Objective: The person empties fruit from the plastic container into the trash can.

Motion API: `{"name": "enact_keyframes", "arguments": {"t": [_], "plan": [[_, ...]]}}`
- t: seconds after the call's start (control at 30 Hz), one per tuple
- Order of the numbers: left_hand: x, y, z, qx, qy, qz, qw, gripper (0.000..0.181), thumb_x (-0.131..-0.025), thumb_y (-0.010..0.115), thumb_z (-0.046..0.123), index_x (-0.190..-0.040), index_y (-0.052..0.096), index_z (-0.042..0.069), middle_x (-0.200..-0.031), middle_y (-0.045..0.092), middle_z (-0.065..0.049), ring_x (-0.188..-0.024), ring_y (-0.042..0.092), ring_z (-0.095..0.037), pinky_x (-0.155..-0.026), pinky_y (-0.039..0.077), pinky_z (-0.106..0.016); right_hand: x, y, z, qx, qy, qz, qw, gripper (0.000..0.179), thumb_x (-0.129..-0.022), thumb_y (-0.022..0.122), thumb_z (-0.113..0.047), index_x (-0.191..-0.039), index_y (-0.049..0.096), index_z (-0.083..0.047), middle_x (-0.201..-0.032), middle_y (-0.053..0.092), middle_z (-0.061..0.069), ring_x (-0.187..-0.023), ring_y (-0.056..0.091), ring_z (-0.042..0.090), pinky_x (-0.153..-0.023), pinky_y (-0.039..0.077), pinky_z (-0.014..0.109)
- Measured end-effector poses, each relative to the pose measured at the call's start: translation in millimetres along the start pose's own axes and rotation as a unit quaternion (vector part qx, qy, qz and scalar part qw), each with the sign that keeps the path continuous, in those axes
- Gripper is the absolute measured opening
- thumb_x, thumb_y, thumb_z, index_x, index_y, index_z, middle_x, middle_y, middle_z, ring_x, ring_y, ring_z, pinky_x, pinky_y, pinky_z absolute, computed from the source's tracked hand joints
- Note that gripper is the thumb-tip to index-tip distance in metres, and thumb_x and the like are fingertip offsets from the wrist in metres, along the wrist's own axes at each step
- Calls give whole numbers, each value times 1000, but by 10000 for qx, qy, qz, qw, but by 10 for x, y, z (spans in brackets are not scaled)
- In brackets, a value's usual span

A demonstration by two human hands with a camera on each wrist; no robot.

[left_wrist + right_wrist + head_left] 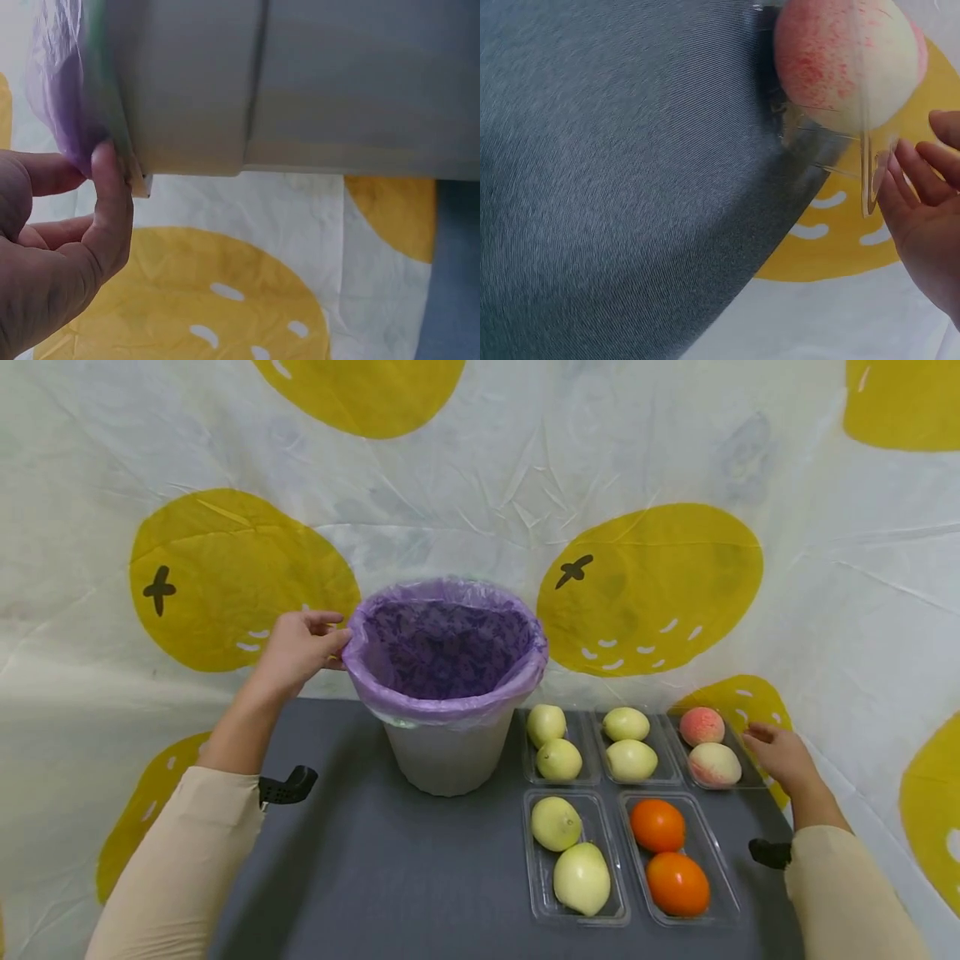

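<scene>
Pinched in left hand (300, 647) at rim of bin (450, 756): liner (446, 647), presumably light, slippery, best gripped by its fold. Loosely extended at edge of tray (865, 172): right hand (780, 756).

Backdrop: wrinkled white sheet (450, 531), big yellow blobs (652, 597), some with dark crosses (574, 572), white dashes (612, 665). Gray tabletop (435, 868), soft shadow (288, 847) on its left.

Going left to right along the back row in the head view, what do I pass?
Left hand, bin with purple liner, tray of pale yellow-green fruits, another such tray, tray of peach-like fruits, right hand.
</scene>
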State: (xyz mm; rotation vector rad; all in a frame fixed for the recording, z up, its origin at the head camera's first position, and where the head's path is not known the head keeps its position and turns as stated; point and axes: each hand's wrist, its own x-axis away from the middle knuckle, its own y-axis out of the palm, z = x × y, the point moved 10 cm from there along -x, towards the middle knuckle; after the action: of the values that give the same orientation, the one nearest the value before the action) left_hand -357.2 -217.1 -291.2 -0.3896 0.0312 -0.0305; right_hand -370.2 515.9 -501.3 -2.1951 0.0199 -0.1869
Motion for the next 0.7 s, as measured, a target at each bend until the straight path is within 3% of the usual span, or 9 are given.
{"name": "enact_keyframes", "arguments": {"t": [0.13, 0.37, 0.53, 0.7], "plan": [[-36, 8, -4, 13, 10, -19, 10000, 56, -105, 59, 15, -155, 40, -6, -112, 54, -13, -77, 68, -5, -73, 64, -26, -21, 25, 12, 375, 5, -110, 9992, 67, -111, 41, -33, -144, 34, 25, -143, 39, 48, -125, 45, 62, -101, 46, 68], [-4, 94, -37, -111, -227, -394, 9989, 55, -108, 54, 18, -156, 38, -5, -139, 53, -27, -79, 69, -4, -74, 63, -25, -1, 111, 42, 662, 64, 3, 9978, 57, -107, 43, -22, -137, 43, 26, -136, 44, 49, -117, 48, 63, -97, 47, 68], [6, 138, -60, 55, -366, -526, 9979, 52, -109, 53, 18, -153, 42, -7, -134, 54, -23, -79, 69, -7, -72, 62, -22, 28, 133, 9, 905, -80, 141, 9958, 50, -103, 47, -16, -129, 48, 27, -127, 52, 48, -112, 52, 63, -95, 48, 68], [6, 139, -74, 160, -421, -568, 9974, 53, -109, 52, 20, -154, 40, -6, -129, 54, -17, -82, 68, -9, -74, 62, -23, 43, 125, 11, 897, 29, 69, 9959, 47, -104, 52, -18, -125, 53, 23, -122, 56, 45, -106, 56, 58, -90, 51, 64]]}}
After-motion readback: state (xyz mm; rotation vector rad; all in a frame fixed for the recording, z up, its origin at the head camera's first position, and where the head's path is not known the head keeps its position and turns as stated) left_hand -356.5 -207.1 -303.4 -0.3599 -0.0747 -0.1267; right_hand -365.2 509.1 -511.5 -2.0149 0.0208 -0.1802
